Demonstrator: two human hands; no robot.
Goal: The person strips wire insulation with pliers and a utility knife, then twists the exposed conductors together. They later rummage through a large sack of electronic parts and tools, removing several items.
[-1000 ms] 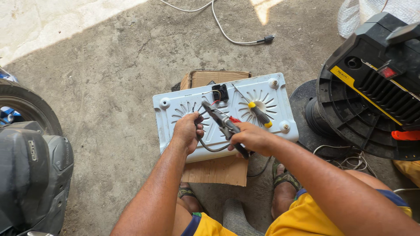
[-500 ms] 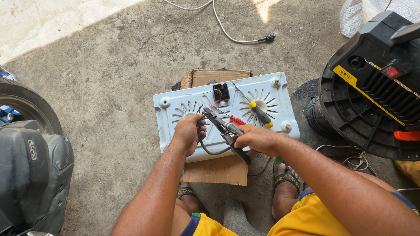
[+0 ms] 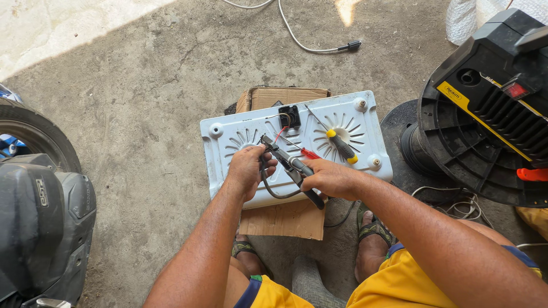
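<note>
A white metal appliance base lies upside down on a piece of cardboard on the concrete floor. My right hand grips a pair of dark pliers whose jaws point up-left over the base. My left hand pinches a black cable right at the pliers' jaws. A yellow-and-black screwdriver and a small red-handled one lie on the base. A black terminal block with thin wires sits near its top edge.
A large black machine with a yellow stripe stands at the right. A scooter body and tyre fill the left edge. A grey cord with a plug trails across the floor above. My sandalled feet are below the cardboard.
The hands and pliers stay in almost the same place over the base; the left hand has closed slightly more on the cable at the pliers' jaws.
</note>
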